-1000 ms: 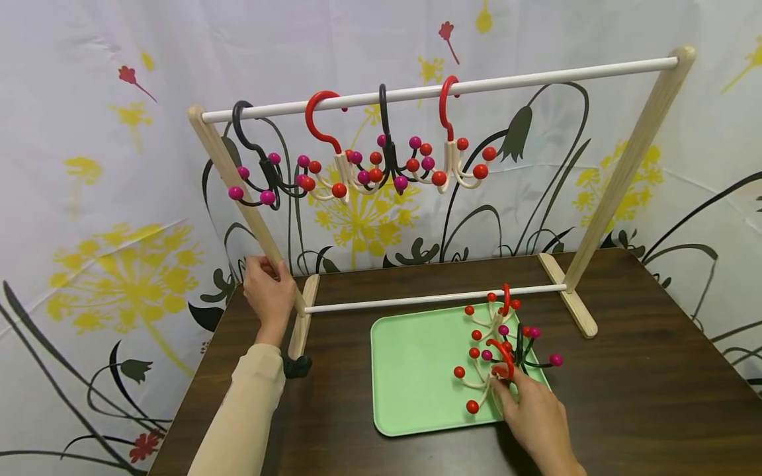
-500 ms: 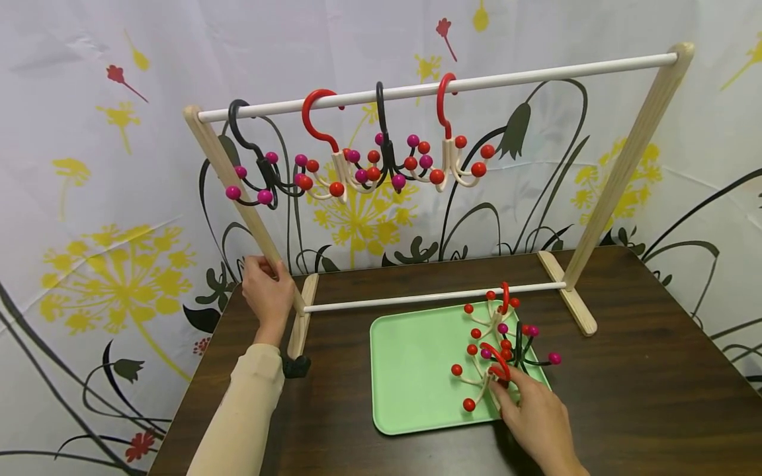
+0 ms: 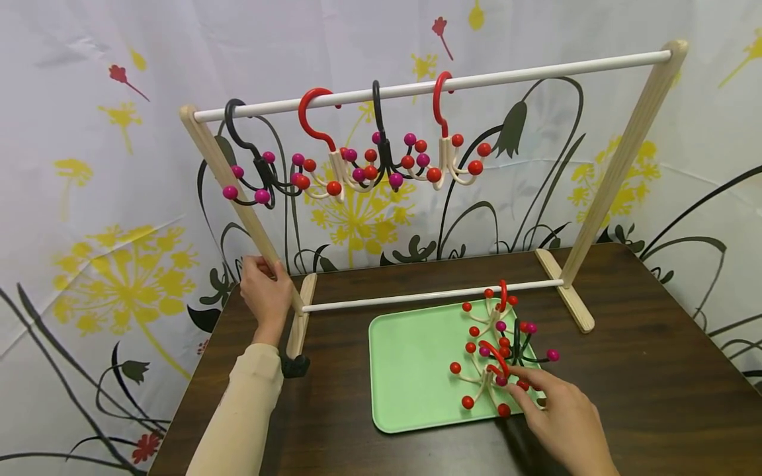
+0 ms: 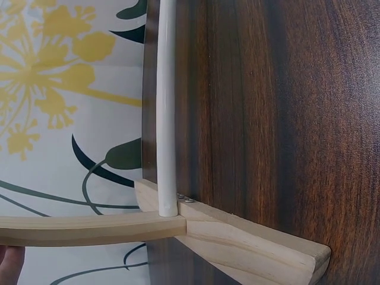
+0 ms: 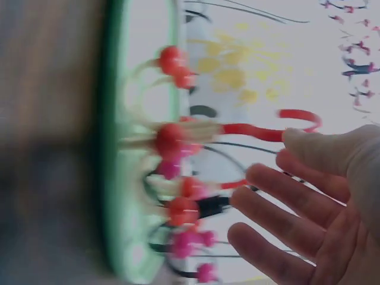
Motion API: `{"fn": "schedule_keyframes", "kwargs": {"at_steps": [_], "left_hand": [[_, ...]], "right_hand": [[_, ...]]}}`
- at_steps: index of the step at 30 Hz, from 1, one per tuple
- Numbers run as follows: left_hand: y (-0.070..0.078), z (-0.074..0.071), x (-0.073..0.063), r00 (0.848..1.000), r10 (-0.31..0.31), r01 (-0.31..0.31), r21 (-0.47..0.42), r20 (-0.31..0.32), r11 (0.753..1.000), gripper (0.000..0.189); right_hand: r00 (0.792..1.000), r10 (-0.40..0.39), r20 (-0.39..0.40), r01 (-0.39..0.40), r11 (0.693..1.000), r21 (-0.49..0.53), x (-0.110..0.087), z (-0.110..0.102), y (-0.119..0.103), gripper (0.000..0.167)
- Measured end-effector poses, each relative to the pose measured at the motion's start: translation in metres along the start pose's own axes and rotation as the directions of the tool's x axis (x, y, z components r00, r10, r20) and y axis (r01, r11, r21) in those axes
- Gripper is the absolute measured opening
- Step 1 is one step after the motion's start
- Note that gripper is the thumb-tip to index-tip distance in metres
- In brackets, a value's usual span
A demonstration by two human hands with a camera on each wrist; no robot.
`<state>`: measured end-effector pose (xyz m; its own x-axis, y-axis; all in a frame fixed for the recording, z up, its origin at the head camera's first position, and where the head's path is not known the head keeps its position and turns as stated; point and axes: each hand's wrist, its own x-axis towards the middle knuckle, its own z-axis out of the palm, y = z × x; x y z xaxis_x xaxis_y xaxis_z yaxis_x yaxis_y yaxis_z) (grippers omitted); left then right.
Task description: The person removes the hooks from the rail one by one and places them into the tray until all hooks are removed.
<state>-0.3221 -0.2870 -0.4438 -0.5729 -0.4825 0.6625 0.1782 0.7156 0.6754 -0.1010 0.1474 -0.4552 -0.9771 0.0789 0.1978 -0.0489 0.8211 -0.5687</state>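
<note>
My left hand point(image 3: 268, 297) grips the lower part of the rack's left wooden post point(image 3: 251, 225); only fingertips point(image 4: 10, 264) show in the left wrist view. My right hand point(image 3: 562, 413) is beside the nearest octopus-style hanger point(image 3: 489, 378), which has cream arms, red balls and a red hook point(image 5: 252, 132). The thumb is right at the hook and the other fingers are spread and fairly straight. That hanger stands on the green tray point(image 3: 411, 377). Behind it are a black hanger point(image 3: 516, 340) with pink balls and another cream one point(image 3: 497, 317).
Several hangers, alternating black point(image 3: 262, 165) and cream with red hooks point(image 3: 443, 119), hang from the white top bar point(image 3: 536, 71). A lower bar point(image 3: 381, 301) runs behind the tray. The rack's right foot point(image 3: 568, 297) rests on the dark wooden table point(image 3: 655, 370), before a flowered curtain point(image 3: 149, 59).
The right hand's fingers have loosened from the red hook and shifted right; the cream hanger now stands by itself on the tray. The left hand has kept its hold on the post.
</note>
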Motion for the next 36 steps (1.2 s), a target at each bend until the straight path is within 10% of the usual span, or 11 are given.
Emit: {"fn": "schedule_keyframes", "kwargs": {"at_steps": [4, 9, 17, 24, 36], "left_hand": [[0.001, -0.001, 0.001, 1.0, 0.008, -0.008, 0.0, 0.002, 1.0, 0.021], [-0.001, -0.002, 0.0, 1.0, 0.004, -0.004, 0.011, -0.002, 1.0, 0.021], [0.0, -0.001, 0.001, 1.0, 0.003, -0.003, 0.009, 0.014, 1.0, 0.022], [0.001, -0.003, 0.001, 1.0, -0.007, 0.007, 0.02, 0.016, 1.0, 0.022], [0.003, -0.004, 0.001, 1.0, -0.016, 0.016, 0.021, 0.008, 1.0, 0.022]], "right_hand": [[0.988, -0.115, -0.102, 0.12, 0.992, 0.041, 0.005, -0.027, -0.013, 0.022], [0.918, -0.318, -0.236, 0.347, 0.933, 0.091, 0.03, -0.066, -0.038, 0.022], [0.826, -0.453, -0.336, 0.51, 0.854, 0.104, 0.114, -0.123, -0.096, 0.022], [0.903, -0.337, -0.266, 0.392, 0.901, 0.186, 0.19, -0.146, -0.146, 0.041], [0.939, -0.322, -0.124, 0.332, 0.941, 0.071, 0.248, -0.119, -0.164, 0.052]]}}
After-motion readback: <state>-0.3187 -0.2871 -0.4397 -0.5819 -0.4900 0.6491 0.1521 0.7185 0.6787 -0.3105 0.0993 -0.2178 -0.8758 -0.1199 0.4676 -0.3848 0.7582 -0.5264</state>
